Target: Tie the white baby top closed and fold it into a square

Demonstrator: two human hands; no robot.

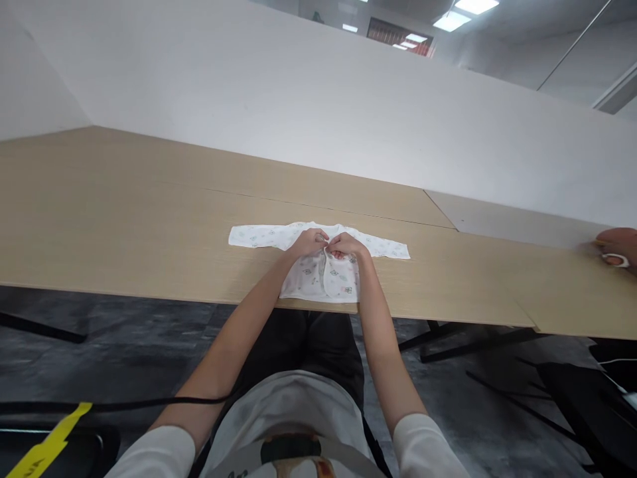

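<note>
Head view: nearest you, the long-sleeved printed baby shirt [341,279] lies on the wood-toned tabletop [129,212], its lower end close to the front edge. Your left hand [309,242] and right hand [348,244] meet at its front opening, fingertips pinching the cloth there. You'd best match both edges evenly, leaving the outspread sleeves [259,236] flat. Beyond rises a white partition [279,99].

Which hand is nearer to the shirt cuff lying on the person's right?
Right. The right hand is at the middle of the shirt, left of that cuff; the left hand is just beyond it, farther left.
</note>
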